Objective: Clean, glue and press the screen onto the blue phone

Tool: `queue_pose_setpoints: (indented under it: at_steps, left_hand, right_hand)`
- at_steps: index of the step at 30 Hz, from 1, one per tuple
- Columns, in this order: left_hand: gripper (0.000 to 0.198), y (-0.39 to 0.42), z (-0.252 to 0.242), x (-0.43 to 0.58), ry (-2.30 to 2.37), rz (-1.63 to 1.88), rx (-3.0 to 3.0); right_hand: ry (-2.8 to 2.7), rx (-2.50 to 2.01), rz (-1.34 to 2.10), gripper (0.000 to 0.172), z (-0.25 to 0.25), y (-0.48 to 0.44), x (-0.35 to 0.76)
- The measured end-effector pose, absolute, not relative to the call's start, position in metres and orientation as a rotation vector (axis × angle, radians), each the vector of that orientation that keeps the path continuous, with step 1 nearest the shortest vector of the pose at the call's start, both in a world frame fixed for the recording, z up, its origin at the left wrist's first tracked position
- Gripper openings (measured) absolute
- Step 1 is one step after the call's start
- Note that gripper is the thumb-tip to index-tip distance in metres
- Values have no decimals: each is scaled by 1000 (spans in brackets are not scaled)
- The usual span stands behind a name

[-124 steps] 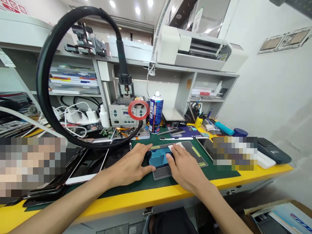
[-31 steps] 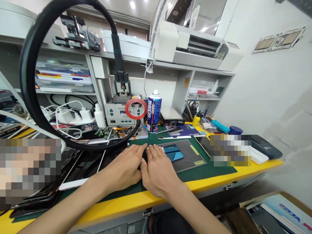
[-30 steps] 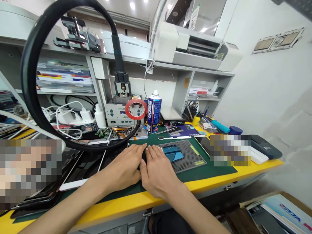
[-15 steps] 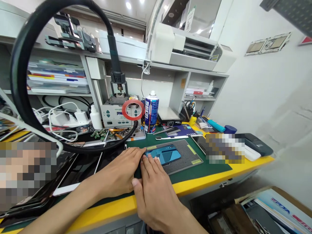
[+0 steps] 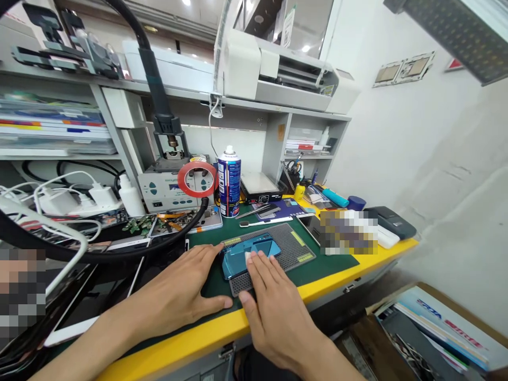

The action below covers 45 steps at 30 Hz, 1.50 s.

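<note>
A shiny blue phone (image 5: 238,260) lies on a grey perforated mat (image 5: 291,256), its glossy back reflecting light. My right hand (image 5: 278,307) is over its near side, fingers stretched together and pressing a small white wipe (image 5: 248,257) against the surface; the wipe is mostly hidden under the fingertips. At the phone's left end, my left hand (image 5: 182,286) lies with fingers extended and thumb spread apart. Its fingertips reach the phone's far left corner; whether they touch the phone or only the mat I cannot tell.
Behind the mat are a toothbrush-like brush (image 5: 265,222), a blue spray can (image 5: 229,182) and a hot plate (image 5: 260,188). A thick black hose (image 5: 154,90) loops at left above dark phone screens. A phone (image 5: 311,227) lies right of the mat. The yellow table edge (image 5: 329,286) runs in front.
My right hand has slid right along the phone with the white wipe. My left hand has separated from it, thumb now spread. The view has shifted right, and more of the phone shows.
</note>
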<state>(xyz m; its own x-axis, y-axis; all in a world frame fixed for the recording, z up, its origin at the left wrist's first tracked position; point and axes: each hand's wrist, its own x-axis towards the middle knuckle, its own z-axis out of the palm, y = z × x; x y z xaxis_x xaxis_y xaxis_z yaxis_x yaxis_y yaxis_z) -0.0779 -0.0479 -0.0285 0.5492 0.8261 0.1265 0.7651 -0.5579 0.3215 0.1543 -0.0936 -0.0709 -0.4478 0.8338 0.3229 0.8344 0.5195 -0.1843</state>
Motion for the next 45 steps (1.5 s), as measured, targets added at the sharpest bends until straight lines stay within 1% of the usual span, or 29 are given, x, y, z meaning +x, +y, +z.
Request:
queue_pose_setpoints:
  at_steps: [4,8,19,34,41,45]
  left_hand:
    - [80,-47,-32,-78,1351,385,2564]
    - [80,-47,-32,-76,1360,355,2572]
    - [82,-48,-31,-75,1387,337,2572]
    - [79,-48,-30,-74,1358,314,2574]
    - [78,-49,-29,-73,1341,322,2580]
    - [78,-50,-27,-73,1354,295,2565]
  right_hand:
    - [-2360,-1467,-124,59,-74,-85,174]
    - [-2329,-1547,-164,60,-75,-76,187]
    - [-2333,-1601,-53,60,-67,-59,201]
    - [-2356,-1681,45,64,-52,-20,186]
    - [-2353,-1705,59,68,-50,-14,177]
    - [-2319,-1735,34,74,-53,-15,170]
